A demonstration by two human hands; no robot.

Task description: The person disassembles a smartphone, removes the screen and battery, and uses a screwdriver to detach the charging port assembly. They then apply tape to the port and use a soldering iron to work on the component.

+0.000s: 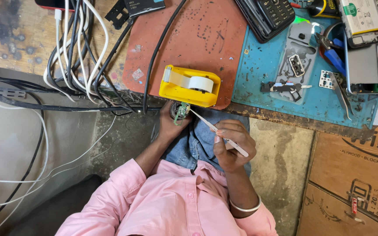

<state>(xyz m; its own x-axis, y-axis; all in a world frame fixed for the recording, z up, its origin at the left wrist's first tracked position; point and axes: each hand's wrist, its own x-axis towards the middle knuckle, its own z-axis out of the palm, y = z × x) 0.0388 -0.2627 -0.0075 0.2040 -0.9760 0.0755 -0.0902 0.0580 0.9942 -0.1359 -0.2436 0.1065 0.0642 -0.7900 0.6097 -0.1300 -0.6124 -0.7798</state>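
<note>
Your left hand (168,124) sits just under the worktop (31,43) edge, fingers curled around a small green circuit board (181,112), holding it up below the yellow tape dispenser (189,86). Your right hand (232,146) is pinched on a pair of slim metal tweezers (218,131), thumb and fingers pressed together along the shaft, the tip angled up-left and touching the board. Both hands hover over your denim-covered lap. On the worktop, the dispenser rests on a reddish mat (197,30); to its right a blue mat (259,70) carries a grey phone frame (300,52) and blue-handled pliers (333,54). A keypad phone (267,15) lies above, cables (73,52) bundle at left.
</note>
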